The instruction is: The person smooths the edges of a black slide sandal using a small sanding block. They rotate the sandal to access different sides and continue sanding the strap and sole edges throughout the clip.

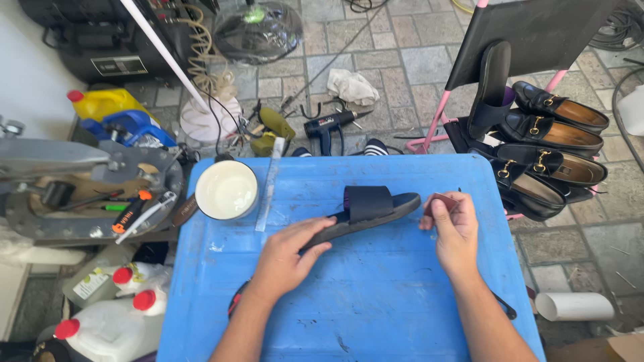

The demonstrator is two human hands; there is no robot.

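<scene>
Both forearms enter from the bottom edge, cut off below the elbows. Left hand (pixel 285 258) lies on the blue table (pixel 376 302), fingers closed around the heel end of a black slide sandal (pixel 365 209), thumb on top; the fingertips underneath are hidden. The sandal lies across the middle of the table, toe toward the right, its wide strap upward with a strip of purple lining showing at the strap's left edge. Right hand (pixel 455 231) sits just beside the toe, pinching a small reddish-brown piece (pixel 443 201) between thumb and fingers; what the piece is cannot be made out, and whether it touches the sole cannot be told.

A dark object shows partly under the left wrist and another under the right forearm; both are mostly covered.

At the table's far left corner stands a white bowl (pixel 227 190), with a clear ruler (pixel 270 191) just beside it. Right of the table, a rack holds black loafers (pixel 553 137) with metal buckles, partly overlapped by an upright black sandal. White jugs with red caps (pixel 111 322) stand on the floor at lower left, partly cut off.
</scene>
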